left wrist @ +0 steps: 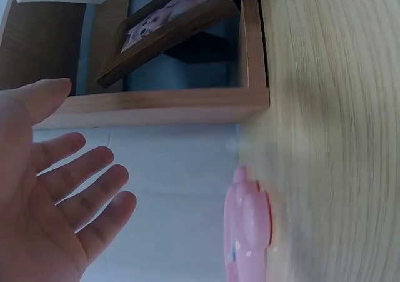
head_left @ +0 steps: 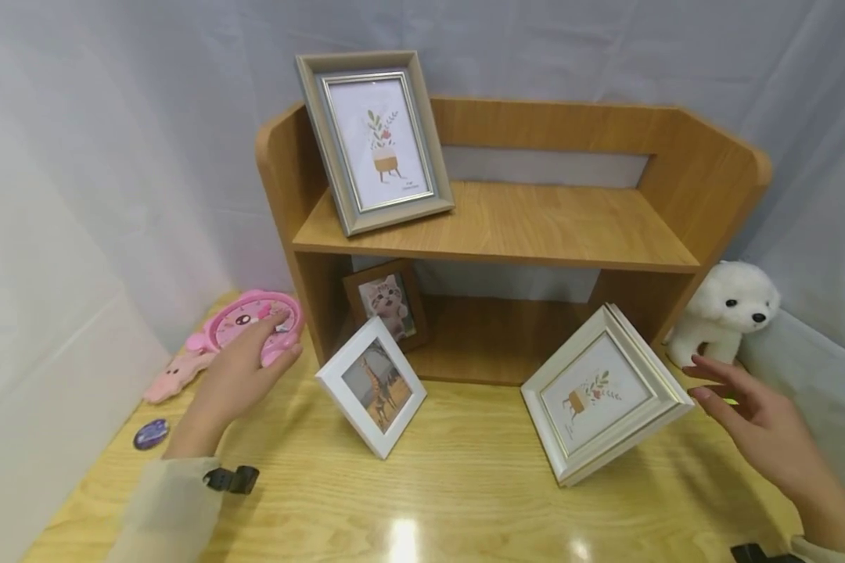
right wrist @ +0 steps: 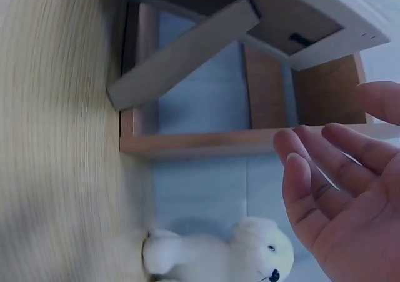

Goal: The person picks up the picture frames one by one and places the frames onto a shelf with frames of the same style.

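Observation:
In the head view my left hand (head_left: 242,379) hovers in front of a pink clock (head_left: 292,313), its fingers stretched out and holding nothing. Right of that hand, a white picture frame (head_left: 378,385) with a giraffe picture stands tilted on the table. My right hand (head_left: 764,426) hangs loosely bent and bare, just right of a cream picture frame (head_left: 595,395) with a plant drawing. A gap shows between the right fingertips and this frame. In the right wrist view, the cream frame's rear stand (right wrist: 184,54) props it on the table.
A wooden shelf (head_left: 549,223) bears a grey-beige frame (head_left: 380,148) on top and a brown cat-picture frame (head_left: 387,305) below. To its right stands a white plush dog (head_left: 735,301). A purple oval object (head_left: 151,434) and a pink plush piece (head_left: 176,375) lie at left.

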`<state>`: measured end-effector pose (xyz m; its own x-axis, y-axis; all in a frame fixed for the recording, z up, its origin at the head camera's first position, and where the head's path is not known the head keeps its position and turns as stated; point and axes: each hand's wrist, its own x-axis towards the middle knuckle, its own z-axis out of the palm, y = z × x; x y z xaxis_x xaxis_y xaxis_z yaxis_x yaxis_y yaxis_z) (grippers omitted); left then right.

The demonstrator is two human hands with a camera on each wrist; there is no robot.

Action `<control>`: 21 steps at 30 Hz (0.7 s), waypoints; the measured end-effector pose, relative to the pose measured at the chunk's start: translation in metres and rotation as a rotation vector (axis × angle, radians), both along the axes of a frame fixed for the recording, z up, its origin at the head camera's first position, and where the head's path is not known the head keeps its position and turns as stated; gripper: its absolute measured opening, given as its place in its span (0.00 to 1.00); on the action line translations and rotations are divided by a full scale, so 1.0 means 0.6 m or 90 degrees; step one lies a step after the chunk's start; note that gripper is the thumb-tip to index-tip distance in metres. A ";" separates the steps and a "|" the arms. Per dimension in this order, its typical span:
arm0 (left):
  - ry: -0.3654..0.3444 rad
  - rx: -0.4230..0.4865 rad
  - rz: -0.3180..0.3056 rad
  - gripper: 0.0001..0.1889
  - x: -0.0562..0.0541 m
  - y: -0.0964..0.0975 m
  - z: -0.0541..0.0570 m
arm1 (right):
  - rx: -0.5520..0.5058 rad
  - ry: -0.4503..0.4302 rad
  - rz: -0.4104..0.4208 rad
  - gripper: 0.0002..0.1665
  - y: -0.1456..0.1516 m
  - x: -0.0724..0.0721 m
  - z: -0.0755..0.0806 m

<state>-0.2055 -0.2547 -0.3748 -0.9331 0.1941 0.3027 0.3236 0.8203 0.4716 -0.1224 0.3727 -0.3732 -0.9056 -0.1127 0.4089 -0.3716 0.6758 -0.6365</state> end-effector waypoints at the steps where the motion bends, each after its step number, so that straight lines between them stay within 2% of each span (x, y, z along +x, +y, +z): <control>1: 0.004 0.016 -0.001 0.34 -0.005 0.003 -0.002 | -0.013 -0.008 0.009 0.27 -0.001 0.004 0.000; 7: 0.030 0.141 -0.040 0.27 -0.030 0.019 -0.014 | -0.069 -0.057 0.067 0.25 -0.014 0.031 -0.001; 10: 0.035 0.184 -0.041 0.27 -0.037 0.024 -0.018 | -0.109 -0.063 0.084 0.23 -0.025 0.041 -0.008; 13: 0.031 0.208 -0.032 0.28 -0.042 0.029 -0.019 | -0.133 -0.078 0.067 0.20 -0.036 0.051 -0.016; 17: 0.027 0.231 -0.028 0.29 -0.048 0.033 -0.018 | -0.110 -0.115 0.011 0.18 -0.053 0.066 -0.024; 21: 0.030 0.252 -0.023 0.29 -0.053 0.034 -0.019 | -0.128 -0.111 0.006 0.19 -0.068 0.074 -0.035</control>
<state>-0.2375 -0.2341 -0.3864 -0.9110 0.0867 0.4031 0.3780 0.5661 0.7326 -0.0779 0.3321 -0.3941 -0.9637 -0.0543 0.2614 -0.2500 0.5268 -0.8124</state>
